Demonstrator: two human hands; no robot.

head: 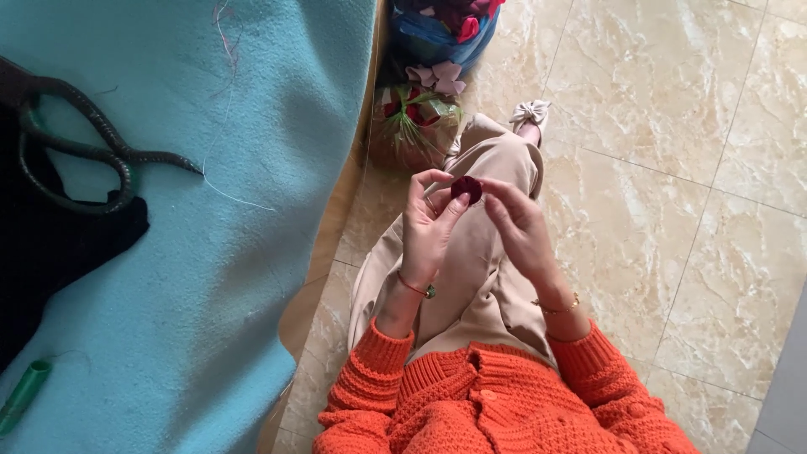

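Dark red felt, a small round piece (466, 188), sits pinched between my two hands just above the middle of the frame, over my lap. My left hand (429, 225) curls around it from the left, thumb and fingers closed on its edge; my right hand (519, 224) meets it from the right, fingertips gripping the other side. There is a thin bracelet on each wrist, and the cuffs of my orange knitted cardigan (496, 403) fill the bottom centre of the frame. Beige trousers (483, 277) run from there up to a pale shoe with a bow (530, 115) near the top centre, resting on the glossy cream marble floor (672, 168).

On the left, a turquoise fleece cloth (210, 277) covers the surface. Large dark scissors (84, 151) lie at its upper left, partly on a black fabric (50, 252) at the left edge, and a loose thread trails just right of their tips. A green spool (23, 395) lies at the lower left. At the top centre, beside the surface, stand bags holding fabric flowers (437, 50) in pink, red and purple.
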